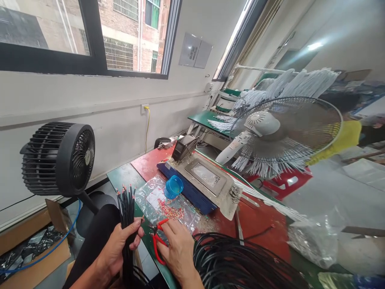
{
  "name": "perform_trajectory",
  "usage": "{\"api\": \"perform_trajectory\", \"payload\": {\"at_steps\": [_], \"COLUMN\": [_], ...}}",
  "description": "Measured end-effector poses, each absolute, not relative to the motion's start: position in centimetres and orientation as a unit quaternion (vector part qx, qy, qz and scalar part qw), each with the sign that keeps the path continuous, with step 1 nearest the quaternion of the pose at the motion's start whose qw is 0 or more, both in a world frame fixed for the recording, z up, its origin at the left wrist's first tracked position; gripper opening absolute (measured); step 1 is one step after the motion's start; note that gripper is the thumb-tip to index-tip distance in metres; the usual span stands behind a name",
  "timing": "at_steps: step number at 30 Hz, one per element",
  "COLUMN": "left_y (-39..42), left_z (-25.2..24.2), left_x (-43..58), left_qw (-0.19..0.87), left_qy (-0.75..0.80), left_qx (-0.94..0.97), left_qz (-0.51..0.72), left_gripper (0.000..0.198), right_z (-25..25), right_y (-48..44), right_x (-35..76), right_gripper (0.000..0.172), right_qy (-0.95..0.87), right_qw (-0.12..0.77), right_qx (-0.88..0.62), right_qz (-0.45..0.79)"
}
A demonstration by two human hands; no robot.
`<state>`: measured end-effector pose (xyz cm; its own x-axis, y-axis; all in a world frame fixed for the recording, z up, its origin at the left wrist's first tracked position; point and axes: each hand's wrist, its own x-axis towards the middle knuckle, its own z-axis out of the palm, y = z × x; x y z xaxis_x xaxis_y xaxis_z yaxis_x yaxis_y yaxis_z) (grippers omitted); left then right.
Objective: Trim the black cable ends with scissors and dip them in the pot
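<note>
My left hand (118,247) is wrapped round a bundle of black cables (128,208) held upright, their stripped ends pointing up. My right hand (179,251) rests closed on red-handled cutters (158,241) at the table's near edge. Just beyond the cutters lies a clear plastic bag (162,206) with small red parts spread on it and a blue plastic cup (173,186). A large coil of black cable (240,265) lies to the right of my right hand.
A blue and metal bench machine (200,180) sits on the red table top (261,224). A black fan (60,158) stands at left, a white fan (279,134) at right. White wire bundles (267,198), a clear bag (313,241) and a cardboard box (33,257) lie around.
</note>
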<state>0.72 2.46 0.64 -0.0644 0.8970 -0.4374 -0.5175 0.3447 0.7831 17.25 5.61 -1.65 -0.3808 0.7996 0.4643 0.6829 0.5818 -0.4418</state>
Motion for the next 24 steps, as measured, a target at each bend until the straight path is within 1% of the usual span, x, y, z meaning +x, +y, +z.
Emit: {"api": "perform_trajectory", "payload": {"at_steps": [5, 9, 13, 16, 18, 19, 23, 24], "left_y": [2.2, 2.1, 2.0, 2.0, 2.1, 2.1, 1.9, 1.8], "left_z": [1.3, 1.4, 1.1, 0.7, 0.5, 0.5, 0.4, 0.4], "left_x": [1.1, 1.1, 1.1, 0.9, 0.8, 0.7, 0.8, 1.0], "left_qw": [0.660, 0.665, 0.669, 0.664, 0.661, 0.660, 0.640, 0.633], "left_qy": [0.497, 0.497, 0.491, 0.485, 0.483, 0.483, 0.502, 0.508], "left_qx": [0.222, 0.232, 0.206, 0.188, 0.186, 0.188, 0.230, 0.248], "left_qz": [0.518, 0.507, 0.518, 0.537, 0.543, 0.544, 0.534, 0.529], "left_gripper": [0.030, 0.031, 0.028, 0.023, 0.023, 0.023, 0.026, 0.027], "right_z": [-2.2, -2.3, -2.5, -2.9, -3.2, -3.3, -3.2, -3.0], "right_y": [5.6, 5.5, 5.2, 4.9, 4.8, 4.9, 5.5, 5.7], "right_x": [17.3, 17.4, 17.3, 17.1, 17.0, 17.0, 17.1, 17.1], "right_gripper": [0.005, 0.015, 0.027, 0.031, 0.030, 0.029, 0.018, 0.019], "right_qy": [-0.835, -0.841, -0.842, -0.845, -0.839, -0.829, -0.742, -0.718], "right_qw": [0.302, 0.286, 0.295, 0.306, 0.319, 0.327, 0.367, 0.379], "right_qx": [-0.457, -0.460, -0.449, -0.437, -0.442, -0.451, -0.468, -0.461], "right_qz": [0.044, 0.001, -0.045, -0.038, 0.012, 0.056, 0.309, 0.359]}}
